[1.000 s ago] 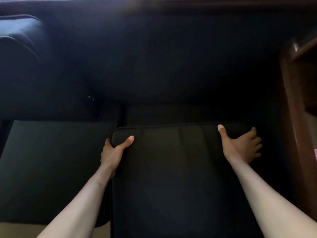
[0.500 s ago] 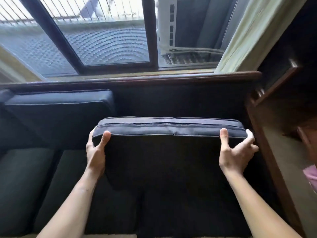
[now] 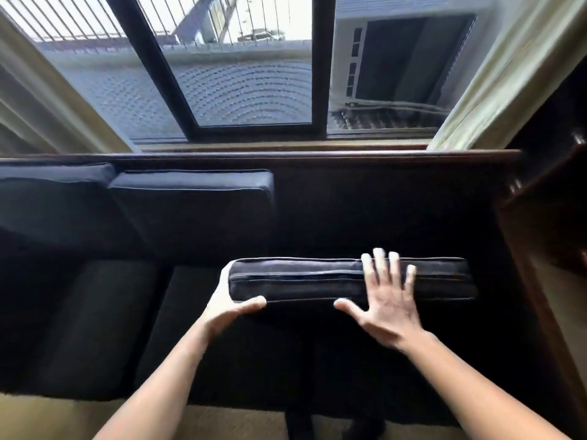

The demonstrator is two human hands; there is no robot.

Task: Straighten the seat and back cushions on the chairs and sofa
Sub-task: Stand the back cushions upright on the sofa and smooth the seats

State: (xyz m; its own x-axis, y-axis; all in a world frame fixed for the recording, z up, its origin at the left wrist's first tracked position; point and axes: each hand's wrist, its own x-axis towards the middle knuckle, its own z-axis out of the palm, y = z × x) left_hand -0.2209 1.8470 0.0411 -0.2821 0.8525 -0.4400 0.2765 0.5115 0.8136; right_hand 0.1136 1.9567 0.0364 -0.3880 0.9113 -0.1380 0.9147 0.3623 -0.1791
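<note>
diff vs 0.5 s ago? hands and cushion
The cushion has tipped away so its zipped edge faces the camera. The right hand let go of the right corner and now lies open and flat across that edge, nearer the middle. The left hand still grips the left corner. The two back cushions on the left stayed put.

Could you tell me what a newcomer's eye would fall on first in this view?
Probably the two bare arms reaching in from below to the dark cushion at centre: the left hand grips its left end, the right hand lies spread on its zippered edge. Next, the bright window above the sofa back.
</note>
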